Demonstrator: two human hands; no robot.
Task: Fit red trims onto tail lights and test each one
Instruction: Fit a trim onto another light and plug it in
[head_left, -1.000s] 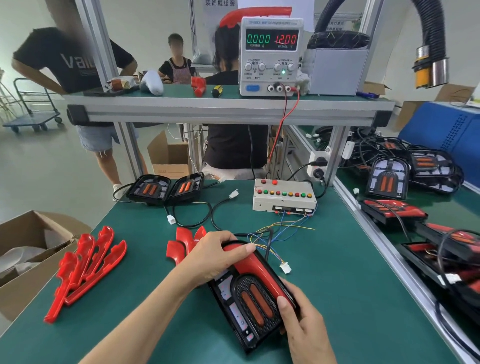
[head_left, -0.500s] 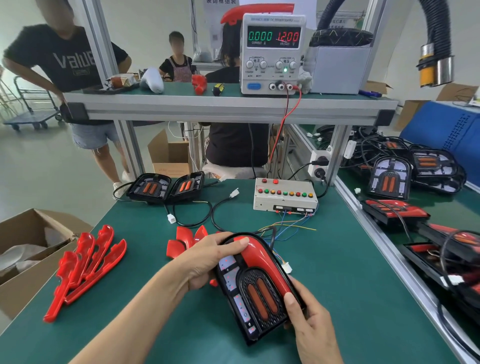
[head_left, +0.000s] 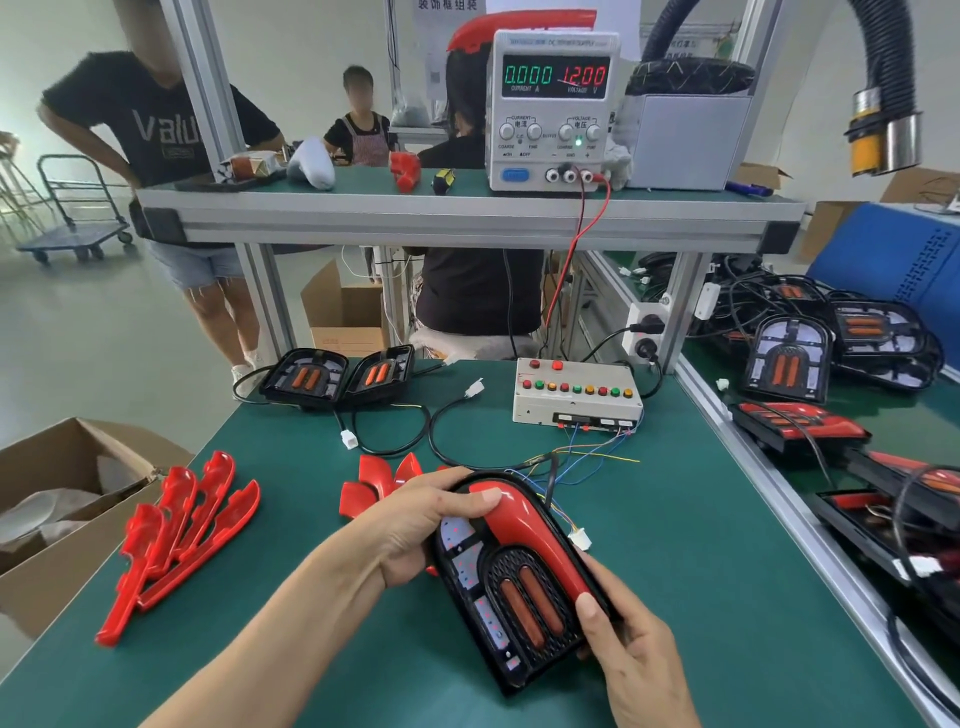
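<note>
A black tail light with two orange strips lies tilted on the green mat, held between both hands. A red trim runs along its top and right edge. My left hand grips the light's upper left side, thumb pressing the trim's top end. My right hand grips the lower right edge, thumb on the trim's lower end. Its cable leads up to the test box. Loose red trims lie at the left, and a few more trims behind my left hand.
Two more tail lights sit at the back of the mat with loose connectors. A power supply reads 0.000 A and 12.00 V on the shelf. Finished lights pile on the right bench. A cardboard box stands left. People stand behind.
The tail light has turned more upright toward me. My left hand slid from covering the trim's top to the light's left side, with the thumb now on the trim.
</note>
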